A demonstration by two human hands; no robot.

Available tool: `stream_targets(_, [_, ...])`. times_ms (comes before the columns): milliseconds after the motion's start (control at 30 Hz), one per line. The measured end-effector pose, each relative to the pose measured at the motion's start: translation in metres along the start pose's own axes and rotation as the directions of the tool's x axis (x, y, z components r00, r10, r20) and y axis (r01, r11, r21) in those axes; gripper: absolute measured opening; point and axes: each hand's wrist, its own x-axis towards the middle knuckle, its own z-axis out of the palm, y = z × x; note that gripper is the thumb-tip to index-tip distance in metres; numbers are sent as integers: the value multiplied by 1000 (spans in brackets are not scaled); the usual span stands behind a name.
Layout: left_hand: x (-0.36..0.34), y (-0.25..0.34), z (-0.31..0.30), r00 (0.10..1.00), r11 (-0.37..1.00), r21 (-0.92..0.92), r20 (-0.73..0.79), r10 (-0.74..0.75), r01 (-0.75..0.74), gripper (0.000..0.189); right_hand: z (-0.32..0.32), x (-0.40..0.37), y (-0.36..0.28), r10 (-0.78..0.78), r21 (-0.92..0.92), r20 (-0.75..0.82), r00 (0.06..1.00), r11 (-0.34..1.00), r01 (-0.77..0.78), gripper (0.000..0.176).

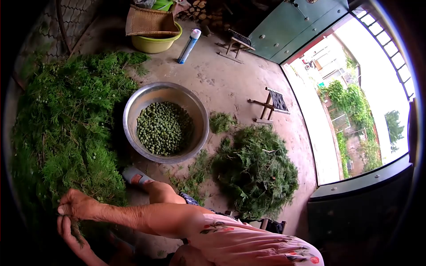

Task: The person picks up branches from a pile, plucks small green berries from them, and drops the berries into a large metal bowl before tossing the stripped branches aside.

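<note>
Your L hand (66, 230) and R hand (76, 205) both pinch a sprig (76, 234) by the big unpicked pile (66, 119); bowl (133, 106) holds a shallow layer of seeds (164, 128), stripped heap (255, 170) is smaller, so est. most greenery is left.

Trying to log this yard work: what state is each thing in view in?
Metal basin: upright, partly filled with green berries.
Spray can: lying on its side, capped.
Green tub: upright, woven tray resting on top.
Door: swung open.
Folding stool: unfolded, unoccupied.
Right hand: fingers curled shut on sprig.
Left hand: fingers gripping the same sprig.
</note>
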Motion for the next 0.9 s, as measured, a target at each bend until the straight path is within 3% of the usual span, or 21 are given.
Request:
stream_targets(33, [2,0,-1,1000,1000,3,9,27,-27,33,7,4,9,-187,-110,-107,977,978,175,21])
stream_targets(67, [2,0,-1,998,999,6,18,53,-53,33,9,8,17,-189,-113,-108,976,978,177,21])
stream_targets(100, [-3,-9,-2,998,998,3,17,55,-55,33,9,10,19,-298,-239,-118,947,934,264,19])
stream_targets(133, [-10,-22,-4,959,944,-192,-36,-281,269,31,10,9,19,-404,-362,-115,908,868,340,18])
stream_targets(167, [-16,-35,-7,809,752,-383,-17,-587,537,30,15,7,19,-445,-433,-138,885,831,350,14])
stream_targets(200, [-4,-20,-6,811,752,-383,-14,-585,536,30,19,5,17,-447,-434,-141,883,830,350,14])
stream_targets(267, [26,24,-2,692,633,-343,73,-718,693,28,24,0,15,-556,-616,-160,815,702,358,13])
stream_targets(333, [30,35,4,708,662,-322,37,-705,676,27,19,4,22,-516,-607,-100,850,709,359,11])
stream_targets(400, [34,47,10,724,691,-296,0,-690,659,27,14,8,26,-590,-715,115,799,509,479,11])
stream_targets(433, [37,55,12,722,697,-289,-30,-692,656,27,12,7,26,-593,-714,112,798,510,479,11])
stream_targets(500, [35,54,13,721,705,-276,-56,-691,653,27,6,6,21,-557,-525,-69,827,726,445,10])
stream_targets(567, [23,35,13,932,938,3,-110,-344,347,28,-12,5,6,-603,-609,-140,785,678,412,11])
stream_targets(600, [26,41,15,934,939,3,-109,-340,343,28,-28,4,0,-636,-650,-134,760,636,417,12])
stream_targets(667, [40,64,24,691,690,-364,-152,-707,626,27,-66,-2,-17,-676,-727,-187,713,583,362,15])
stream_targets(700, [37,63,22,691,691,-364,-153,-706,625,27,-87,-2,-21,-660,-704,-324,678,646,293,17])
stream_targets(733, [31,59,19,809,802,-281,-122,-575,527,28,-108,-3,-24,-632,-670,-454,629,707,227,19])
stream_targets(767, [25,55,16,901,891,-203,-72,-427,406,29,-128,-10,-32,-628,-714,-517,582,691,111,22])
stream_targets(800, [21,52,13,903,892,-204,-69,-425,404,29,-145,-20,-41,-627,-741,-574,528,671,-9,26])
stream_targets(867, [17,43,6,981,976,-100,-9,-195,193,37,-166,-43,-63,-731,-845,-529,431,499,-191,35])
stream_targets(900, [13,34,1,982,978,-97,-9,-186,185,37,-179,-50,-68,-773,-849,-529,351,477,-229,37])
